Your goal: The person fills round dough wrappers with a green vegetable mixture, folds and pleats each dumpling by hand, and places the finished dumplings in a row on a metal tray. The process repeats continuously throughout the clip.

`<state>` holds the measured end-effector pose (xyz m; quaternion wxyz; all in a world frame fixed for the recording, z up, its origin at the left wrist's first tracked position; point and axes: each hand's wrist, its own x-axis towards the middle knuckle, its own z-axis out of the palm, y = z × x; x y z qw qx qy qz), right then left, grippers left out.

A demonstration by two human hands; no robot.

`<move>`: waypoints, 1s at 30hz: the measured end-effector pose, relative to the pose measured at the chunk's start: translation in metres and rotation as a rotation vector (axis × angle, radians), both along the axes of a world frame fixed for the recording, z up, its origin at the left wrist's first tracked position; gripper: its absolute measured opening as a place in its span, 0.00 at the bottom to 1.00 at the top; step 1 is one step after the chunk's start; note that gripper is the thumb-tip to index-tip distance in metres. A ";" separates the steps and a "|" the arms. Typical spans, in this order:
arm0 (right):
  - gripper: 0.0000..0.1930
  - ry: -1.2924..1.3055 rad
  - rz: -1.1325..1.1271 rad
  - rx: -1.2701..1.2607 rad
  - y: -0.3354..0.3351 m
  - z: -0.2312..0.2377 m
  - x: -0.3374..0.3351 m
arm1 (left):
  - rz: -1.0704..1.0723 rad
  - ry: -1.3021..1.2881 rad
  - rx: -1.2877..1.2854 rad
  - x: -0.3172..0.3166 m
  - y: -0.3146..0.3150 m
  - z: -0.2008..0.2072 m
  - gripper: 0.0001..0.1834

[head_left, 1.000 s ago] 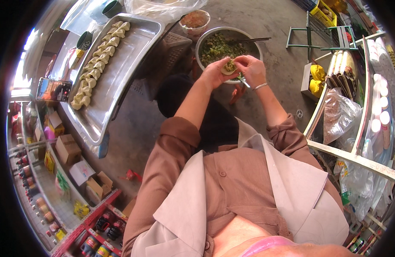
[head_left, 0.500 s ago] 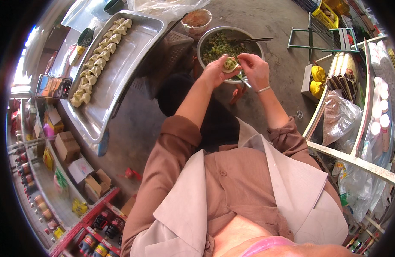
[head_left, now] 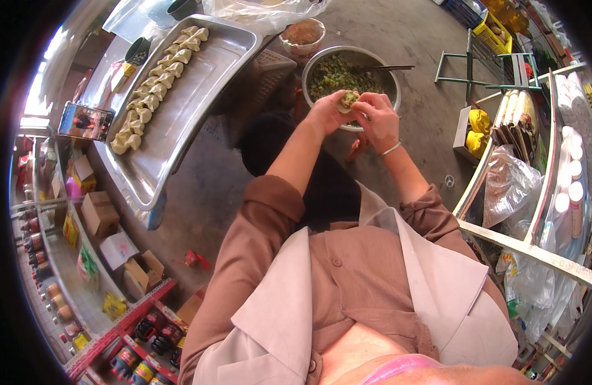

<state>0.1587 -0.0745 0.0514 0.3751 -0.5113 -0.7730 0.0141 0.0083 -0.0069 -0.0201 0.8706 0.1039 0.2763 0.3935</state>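
Both forearms (head_left: 300, 158) reach forward, left fingers (head_left: 337, 97) and right fingers (head_left: 373, 101) curled close together.

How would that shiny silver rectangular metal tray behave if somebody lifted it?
The shiny silver rectangular metal tray would probably feel stiff, given its raised rim. It might tip leftward, since the row of pale folded dumplings lies along its left side. Those dumplings could slide on its smooth-looking metal.

Bright metal, matt cloth

Your tray (head_left: 203, 83) is smooth, glossy metal, and your bowl (head_left: 392, 85) is shiny metal too. The dumplings (head_left: 158, 88) look matt and doughy. You wear a shirt (head_left: 366, 269) and vest (head_left: 264, 314) of matt cloth. The bag (head_left: 518, 181) at your right is glossy, crinkled plastic; the box (head_left: 99, 215) at your left, dull cardboard.
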 end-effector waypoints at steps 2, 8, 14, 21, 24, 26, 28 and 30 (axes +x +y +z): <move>0.09 0.019 0.028 0.015 0.002 0.003 0.002 | -0.004 0.026 0.036 0.001 -0.001 0.004 0.15; 0.09 0.032 0.116 0.121 0.006 0.009 0.005 | -0.003 0.061 0.066 0.000 -0.005 0.016 0.15; 0.08 0.121 0.196 0.110 0.010 0.007 0.001 | -0.001 0.141 0.091 -0.001 -0.008 0.025 0.14; 0.08 0.208 0.106 -0.016 0.004 0.000 0.001 | -0.015 0.184 0.287 -0.002 -0.019 0.035 0.14; 0.08 0.267 0.067 -0.102 0.003 0.000 0.002 | -0.009 0.147 0.259 -0.002 -0.020 0.038 0.13; 0.09 0.314 0.049 -0.125 0.004 0.000 0.001 | -0.017 0.097 0.235 -0.003 -0.020 0.039 0.12; 0.10 0.325 0.030 -0.126 0.005 0.001 0.002 | -0.033 0.065 0.254 -0.003 -0.021 0.039 0.12; 0.10 0.293 0.013 -0.098 0.006 0.000 0.005 | -0.045 0.068 0.311 -0.002 -0.021 0.035 0.12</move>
